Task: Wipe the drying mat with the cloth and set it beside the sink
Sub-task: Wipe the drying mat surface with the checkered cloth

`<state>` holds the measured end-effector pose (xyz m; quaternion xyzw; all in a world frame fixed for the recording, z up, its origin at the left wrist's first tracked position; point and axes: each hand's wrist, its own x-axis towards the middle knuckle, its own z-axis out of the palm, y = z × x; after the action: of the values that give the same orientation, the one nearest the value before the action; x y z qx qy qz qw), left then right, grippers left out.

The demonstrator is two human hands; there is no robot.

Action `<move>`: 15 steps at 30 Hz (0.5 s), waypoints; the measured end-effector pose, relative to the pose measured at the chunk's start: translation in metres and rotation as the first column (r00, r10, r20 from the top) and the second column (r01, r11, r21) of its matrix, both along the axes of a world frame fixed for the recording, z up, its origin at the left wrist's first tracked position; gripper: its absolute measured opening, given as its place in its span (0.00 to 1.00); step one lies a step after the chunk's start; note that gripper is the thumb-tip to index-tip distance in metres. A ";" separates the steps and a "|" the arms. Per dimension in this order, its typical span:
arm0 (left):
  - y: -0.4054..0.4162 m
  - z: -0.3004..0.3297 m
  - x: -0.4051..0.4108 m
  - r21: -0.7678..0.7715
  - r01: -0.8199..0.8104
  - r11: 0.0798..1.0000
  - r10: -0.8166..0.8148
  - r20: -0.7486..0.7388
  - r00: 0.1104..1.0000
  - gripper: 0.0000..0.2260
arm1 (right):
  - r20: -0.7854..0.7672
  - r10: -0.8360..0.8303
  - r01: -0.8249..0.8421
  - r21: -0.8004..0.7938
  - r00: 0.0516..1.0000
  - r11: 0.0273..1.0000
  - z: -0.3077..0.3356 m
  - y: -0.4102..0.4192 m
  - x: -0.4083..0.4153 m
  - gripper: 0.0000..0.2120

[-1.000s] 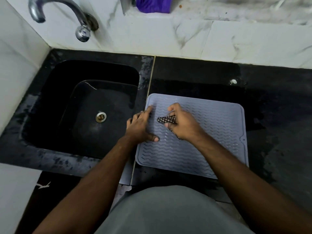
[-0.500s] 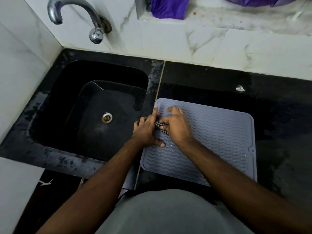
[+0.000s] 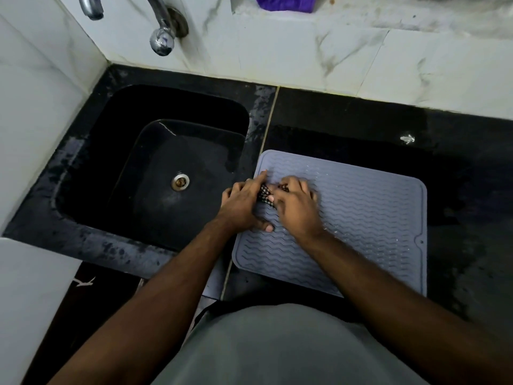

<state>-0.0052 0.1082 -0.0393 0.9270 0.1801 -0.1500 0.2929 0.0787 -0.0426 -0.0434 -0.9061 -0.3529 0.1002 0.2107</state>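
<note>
Both hands have come together since a second ago, bunching the cloth (image 3: 266, 194) between them at the mat's left end. From the head view, the left hand (image 3: 244, 202) and right hand (image 3: 295, 205) each pinch the checked cloth, pressed onto the grey mat (image 3: 361, 218). That mat lies flat on the black counter (image 3: 347, 118), just beside the sink (image 3: 155, 173). It looks soft, light and floppy, with beads of water that may make it slippery; best lifted by two corners. White marble tiles and a tap (image 3: 163, 34) stand behind.
</note>
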 end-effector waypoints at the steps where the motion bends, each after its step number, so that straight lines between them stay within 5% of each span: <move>1: 0.000 -0.001 0.000 0.007 0.002 1.000 -0.002 -0.001 1.000 0.63 | -0.012 -0.005 0.005 0.009 1.000 1.000 -0.003 -0.001 -0.001 0.15; 7: -0.003 0.001 0.005 0.051 -0.002 0.999 0.003 -0.014 1.000 0.61 | -0.122 0.045 -0.044 0.016 0.991 0.999 -0.002 0.014 0.020 0.13; 12: -0.007 0.010 0.011 0.126 0.025 0.992 -0.017 -0.061 0.998 0.62 | -0.034 0.154 -0.156 -0.051 0.988 0.987 -0.008 -0.010 0.009 0.26; 15: -0.014 0.020 0.017 0.215 0.067 0.974 -0.043 -0.113 0.993 0.67 | -0.080 0.122 -0.123 -0.017 0.989 0.992 -0.009 -0.010 0.005 0.20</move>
<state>0.0116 0.0943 -0.0195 0.9488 0.1851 -0.1869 0.1750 0.0834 -0.0528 -0.0525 -0.8803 -0.3982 0.1523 0.2081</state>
